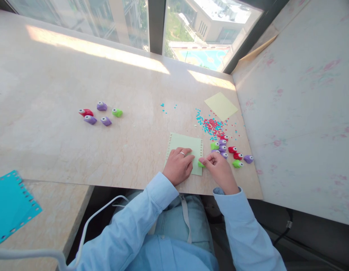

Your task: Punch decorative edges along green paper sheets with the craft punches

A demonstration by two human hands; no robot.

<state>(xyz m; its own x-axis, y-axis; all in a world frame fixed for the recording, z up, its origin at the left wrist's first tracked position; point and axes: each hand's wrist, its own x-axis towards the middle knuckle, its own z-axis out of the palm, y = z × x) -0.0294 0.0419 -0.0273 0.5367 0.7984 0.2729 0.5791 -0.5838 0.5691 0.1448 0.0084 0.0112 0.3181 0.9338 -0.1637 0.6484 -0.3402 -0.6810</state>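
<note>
A pale green sheet of paper [188, 141] with punched holes along its edges lies on the countertop in front of me. My left hand [178, 165], a ring on one finger, rests on the sheet with bent fingers close together, holding it down. At the paper's right edge, my right hand [221, 167] pinches a small green craft punch [201, 164], which my fingers partly cover. Just beyond that hand is a cluster of punches, among them a purple punch [222, 148] and a green punch [215, 145]. Red, green and purple punches, such as a red punch [238, 156], lie further right.
Red and blue paper confetti [212, 126] is scattered beyond the punches, beside a pale yellow sheet [221, 106]. Several more punches [101, 106] stand at the left. A blue sheet [14, 207] lies at lower left near a white cable [86, 226]. The wall [299, 113] bounds the right side.
</note>
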